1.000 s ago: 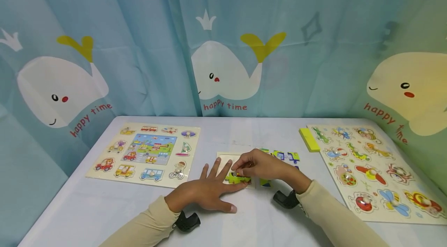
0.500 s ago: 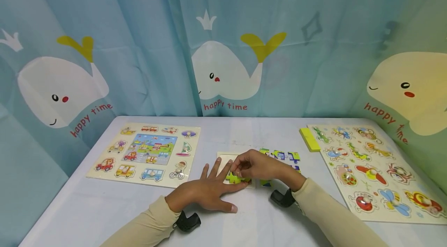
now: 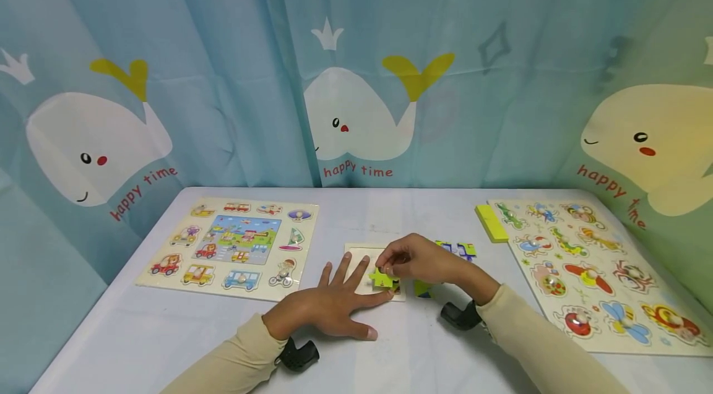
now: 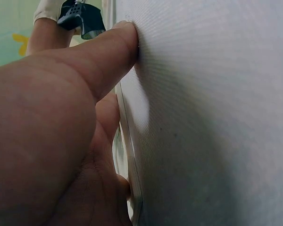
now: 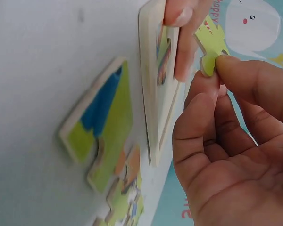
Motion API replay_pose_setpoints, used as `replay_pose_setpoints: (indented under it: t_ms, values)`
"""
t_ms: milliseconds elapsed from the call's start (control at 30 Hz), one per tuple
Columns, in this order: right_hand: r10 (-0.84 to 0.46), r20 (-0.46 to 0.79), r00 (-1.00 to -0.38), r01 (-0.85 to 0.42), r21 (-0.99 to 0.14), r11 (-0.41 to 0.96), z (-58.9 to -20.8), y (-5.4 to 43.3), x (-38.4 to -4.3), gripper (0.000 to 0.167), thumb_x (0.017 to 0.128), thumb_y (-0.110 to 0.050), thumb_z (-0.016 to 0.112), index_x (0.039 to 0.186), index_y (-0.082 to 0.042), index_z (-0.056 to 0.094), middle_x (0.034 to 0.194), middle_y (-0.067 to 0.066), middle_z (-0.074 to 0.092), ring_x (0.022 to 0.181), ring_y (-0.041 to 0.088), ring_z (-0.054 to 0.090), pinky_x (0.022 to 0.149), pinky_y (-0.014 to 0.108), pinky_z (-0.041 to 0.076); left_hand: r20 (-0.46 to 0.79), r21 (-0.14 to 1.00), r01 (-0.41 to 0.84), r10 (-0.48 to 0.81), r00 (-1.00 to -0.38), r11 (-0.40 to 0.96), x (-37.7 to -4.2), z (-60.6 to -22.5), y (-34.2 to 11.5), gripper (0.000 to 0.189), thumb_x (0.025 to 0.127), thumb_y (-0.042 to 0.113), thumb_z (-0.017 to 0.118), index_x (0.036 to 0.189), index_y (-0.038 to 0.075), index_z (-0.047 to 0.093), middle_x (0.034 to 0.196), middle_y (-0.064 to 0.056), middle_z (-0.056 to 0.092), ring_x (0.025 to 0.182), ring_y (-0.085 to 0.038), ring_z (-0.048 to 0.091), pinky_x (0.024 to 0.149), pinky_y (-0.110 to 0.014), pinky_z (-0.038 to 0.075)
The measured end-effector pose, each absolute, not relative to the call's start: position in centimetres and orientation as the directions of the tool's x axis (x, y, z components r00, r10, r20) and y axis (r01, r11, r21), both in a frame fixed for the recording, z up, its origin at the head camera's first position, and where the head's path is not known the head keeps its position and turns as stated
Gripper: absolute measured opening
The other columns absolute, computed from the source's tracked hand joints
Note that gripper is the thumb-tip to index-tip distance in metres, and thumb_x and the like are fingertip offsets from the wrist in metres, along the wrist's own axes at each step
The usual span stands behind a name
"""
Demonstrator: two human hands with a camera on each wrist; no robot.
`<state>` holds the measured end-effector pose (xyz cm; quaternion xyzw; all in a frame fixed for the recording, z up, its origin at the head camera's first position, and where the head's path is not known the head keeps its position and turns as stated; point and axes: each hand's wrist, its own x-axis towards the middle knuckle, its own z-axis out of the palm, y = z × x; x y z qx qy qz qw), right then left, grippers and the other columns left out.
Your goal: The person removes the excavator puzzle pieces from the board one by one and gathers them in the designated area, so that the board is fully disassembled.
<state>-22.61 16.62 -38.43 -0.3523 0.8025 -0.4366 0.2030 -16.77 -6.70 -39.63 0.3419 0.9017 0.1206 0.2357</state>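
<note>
My right hand [image 3: 416, 259] pinches a lime-green jigsaw piece [image 3: 382, 279] between thumb and fingertips, over a small pale wooden puzzle tray [image 3: 352, 248]. In the right wrist view the jigsaw piece [image 5: 210, 41] is tilted up, clear of the tray [image 5: 149, 84]. Fingers spread, my left hand [image 3: 338, 306] lies across the tray's left and near side, its thumb on the tabletop. Another colourful piece sits in the tray's near right corner, partly hidden by the left hand. The left wrist view shows mostly that hand's thumb [image 4: 108, 54] and palm.
Right of the tray lie loose green-and-blue pieces [image 3: 458, 249], with one nearer piece [image 3: 423, 289] partly under the right hand. A vehicle puzzle board [image 3: 306, 227] lies at the left, an insect puzzle board [image 3: 535, 282] at the right. A yellow block [image 3: 491, 224] touches that board.
The lime-green piece, earlier low in the tray under my right fingers, is now lifted and tilted, showing more of its face. The right hand has shifted slightly; the left hand stays put.
</note>
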Motion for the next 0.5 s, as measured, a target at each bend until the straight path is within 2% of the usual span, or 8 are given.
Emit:
replay_pose_setpoints:
  t_ms: [200, 400, 500]
  values:
    - [-0.721, -0.058, -0.691, -0.367, -0.831, 0.419, -38.0, 17.6, -22.5, 0.013, 0.093, -0.002, 0.062, 0.102, -0.004, 0.071, 0.090, 0.001, 0.067, 0.081, 0.017, 0.059, 0.070, 0.027, 0.049, -0.335, 0.376, 0.560, 0.672, -0.661, 0.738, -16.7, -39.6, -6.7, 0.067, 0.091, 0.062, 0.054, 0.150, 0.049, 0.026, 0.162, -0.008, -0.012, 0.142, -0.037, -0.023, 0.109, -0.063, -0.004]
    - [-0.712, -0.074, -0.698, -0.348, -0.834, 0.428, -37.8, 19.2, -22.3, 0.013, 0.093, -0.001, 0.063, 0.102, -0.003, 0.071, 0.091, 0.003, 0.067, 0.079, 0.016, 0.058, 0.068, 0.025, 0.049, -0.337, 0.377, 0.554, 0.667, -0.664, 0.742, -16.5, -39.3, -6.6, 0.067, 0.091, 0.061, 0.055, 0.150, 0.048, 0.027, 0.162, -0.008, -0.011, 0.142, -0.036, -0.022, 0.109, -0.063, -0.004]
    - [-0.705, -0.084, -0.705, -0.339, -0.832, 0.439, -37.7, 20.1, -22.3, 0.012, 0.093, -0.002, 0.062, 0.102, -0.002, 0.070, 0.092, 0.004, 0.067, 0.076, 0.015, 0.057, 0.063, 0.025, 0.047, -0.329, 0.374, 0.557, 0.668, -0.668, 0.742, -16.5, -39.4, -6.6, 0.067, 0.091, 0.060, 0.056, 0.150, 0.048, 0.029, 0.162, -0.008, -0.010, 0.143, -0.036, -0.021, 0.109, -0.063, -0.004]
